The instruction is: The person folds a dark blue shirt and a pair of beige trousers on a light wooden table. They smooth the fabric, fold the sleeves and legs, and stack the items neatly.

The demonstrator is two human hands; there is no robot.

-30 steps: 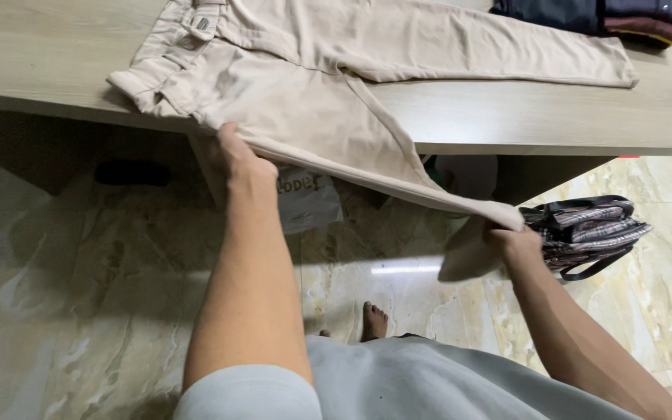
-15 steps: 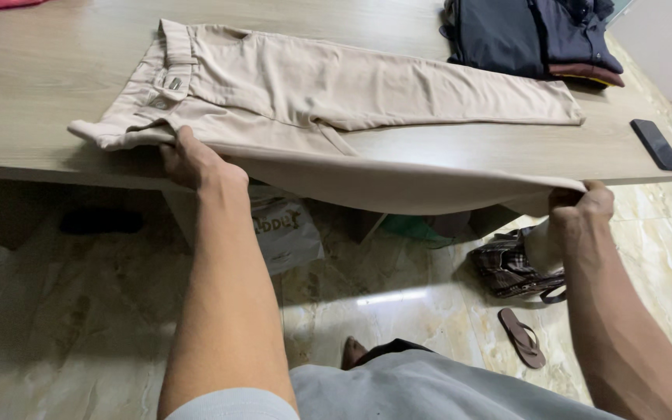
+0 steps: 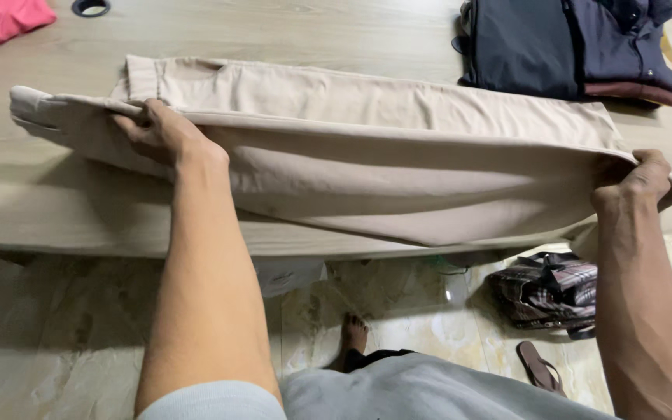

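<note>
Across a pale wooden worktop, beige trousers are stretched lengthwise, the upper leg raised over the lower one. The waistband end is gripped by the left hand, fingers closed on the cloth; the hem is pinched in the right hand. Folded dark garments are stacked beyond, and a pink cloth is seen far left.

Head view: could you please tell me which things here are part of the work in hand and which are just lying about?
In hand:
- beige trousers, gripped at each end
- left hand
- right hand
- table beneath them

Lying about:
- dark folded clothes
- pink cloth
- plaid bag on the floor
- sandal
</note>
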